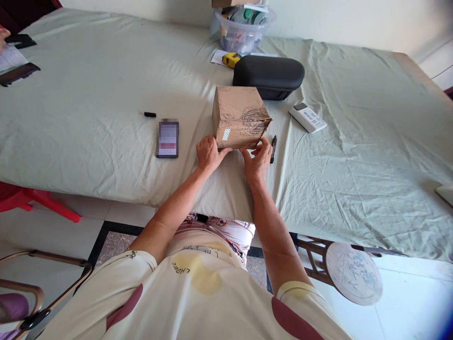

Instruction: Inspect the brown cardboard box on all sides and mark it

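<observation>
A brown cardboard box [239, 114], scribbled with pen marks, stands on the pale green cloth of the table [106, 94]. My left hand [209, 153] grips its near left bottom corner, fingers curled against the side. My right hand [258, 158] holds the near right bottom edge with thumb and fingers pinched on it. A black marker [273, 148] lies just right of my right hand. A phone [167, 139] lies flat to the left of my left hand.
Behind the box sit a black case [269, 75], a yellow tape measure [230, 59] and a clear tub [242, 29]. A white remote [307, 117] lies right. A small black cap [150, 114] lies left. Red stool [31, 198] and wooden stool [350, 271] stand below.
</observation>
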Tool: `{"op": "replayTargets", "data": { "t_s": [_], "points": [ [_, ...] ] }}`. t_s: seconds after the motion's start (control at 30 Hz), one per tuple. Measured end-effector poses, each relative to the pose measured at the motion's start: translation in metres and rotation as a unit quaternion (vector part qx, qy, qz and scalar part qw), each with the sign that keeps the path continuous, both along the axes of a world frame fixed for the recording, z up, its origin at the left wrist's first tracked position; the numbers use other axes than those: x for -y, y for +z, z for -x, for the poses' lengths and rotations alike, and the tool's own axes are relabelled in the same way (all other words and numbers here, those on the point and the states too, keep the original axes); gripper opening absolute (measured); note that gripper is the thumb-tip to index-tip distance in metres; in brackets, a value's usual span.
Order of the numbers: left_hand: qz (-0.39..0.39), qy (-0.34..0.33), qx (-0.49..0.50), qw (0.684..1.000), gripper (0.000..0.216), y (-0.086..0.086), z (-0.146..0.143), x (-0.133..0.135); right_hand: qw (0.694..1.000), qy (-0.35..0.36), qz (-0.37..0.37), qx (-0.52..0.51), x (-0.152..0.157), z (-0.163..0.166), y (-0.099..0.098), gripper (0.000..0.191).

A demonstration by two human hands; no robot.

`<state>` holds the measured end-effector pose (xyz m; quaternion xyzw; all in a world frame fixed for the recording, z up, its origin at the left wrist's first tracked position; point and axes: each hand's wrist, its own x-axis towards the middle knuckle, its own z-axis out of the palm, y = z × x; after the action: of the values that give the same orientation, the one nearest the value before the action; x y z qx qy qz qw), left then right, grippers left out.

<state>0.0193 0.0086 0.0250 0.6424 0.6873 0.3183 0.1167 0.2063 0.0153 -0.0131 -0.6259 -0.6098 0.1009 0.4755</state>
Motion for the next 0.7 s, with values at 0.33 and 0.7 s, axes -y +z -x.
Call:
{"op": "replayTargets", "data": {
  "t_s": [0.33, 0.7],
  "points": [
    [0.012, -0.008, 0.029, 0.999, 0.048, -0.0039, 0.0084, -0.0063, 0.999, -0.002, -0.049, 0.020, -0.0029, -0.0039, 0.0029, 0.036],
    [0.028, -0.024, 0.032, 0.999, 0.034, 0.0012, 0.0084, -0.0052, 0.999, 0.004, -0.032, -0.028, -0.0038, -0.0063, 0.0022, 0.033]
  ]
}}
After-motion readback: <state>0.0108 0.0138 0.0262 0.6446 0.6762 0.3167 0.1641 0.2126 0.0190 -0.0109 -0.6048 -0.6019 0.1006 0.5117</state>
